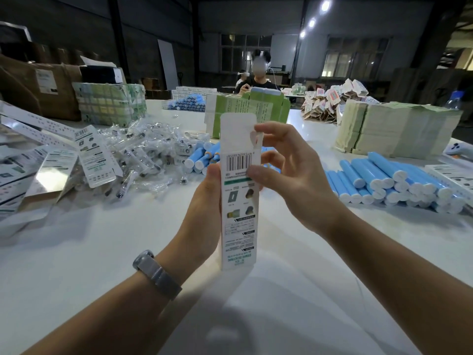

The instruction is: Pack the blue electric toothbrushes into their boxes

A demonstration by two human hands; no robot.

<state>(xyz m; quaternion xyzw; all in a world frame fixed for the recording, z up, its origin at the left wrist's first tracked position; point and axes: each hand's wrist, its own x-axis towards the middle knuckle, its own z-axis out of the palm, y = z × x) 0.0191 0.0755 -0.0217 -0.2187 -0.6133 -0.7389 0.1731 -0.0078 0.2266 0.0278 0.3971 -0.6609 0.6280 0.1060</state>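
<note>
I hold a tall white toothbrush box [239, 213] upright above the white table [102, 252], its top flap standing open. My left hand [204, 208] grips the box's left edge from behind, thumb near the barcode. My right hand [286, 172] holds the upper right of the box, with its fingertips at the side flap and beside the barcode. Blue electric toothbrushes lie in a pile [394, 180] on the right, and a smaller group [202, 157] lies just behind the box. What is inside the box is hidden.
Flat unfolded boxes [94, 157] and a heap of clear bagged brush heads [146, 155] lie at the left. Green leaflet stacks [245, 111] and pale stacks [399, 129] stand further back. A person [258, 78] sits across the table.
</note>
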